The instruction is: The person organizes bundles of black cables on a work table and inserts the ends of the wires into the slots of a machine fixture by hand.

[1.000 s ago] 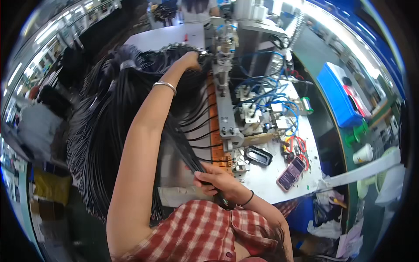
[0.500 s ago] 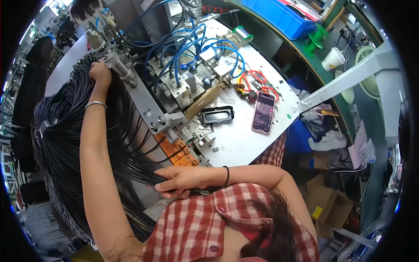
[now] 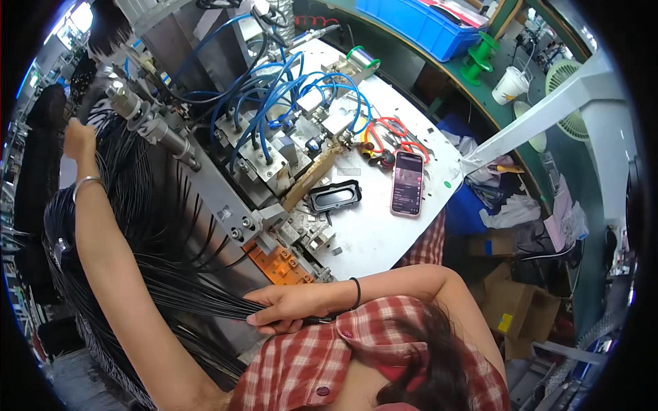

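Note:
A thick bundle of thin black cables (image 3: 175, 288) runs from the heap on the left across to my right side. My right hand (image 3: 281, 306) is closed around its end, close to the checked shirt. Farther off at the upper left, my left hand (image 3: 80, 140) is raised with its fingers curled round a dark bunch of the same cables, part of which sticks up above the fist. A light band (image 3: 60, 248) ties the heap together. Between my arms stands a metal press fixture (image 3: 233, 212) with an orange block (image 3: 281, 264) at its near end.
Blue air tubes (image 3: 274, 82) loop over the fixture. On the white table lie a phone (image 3: 407, 183), a black oval tray (image 3: 334, 196) and red-handled pliers (image 3: 394, 125). A blue bin (image 3: 418, 24), green spool (image 3: 480, 58) and white cup (image 3: 510, 85) stand behind.
My left hand has moved left and away from the fixture, lifting a bunch of cables with it. My right hand keeps its hold on the bundle, and the view has shifted slightly.

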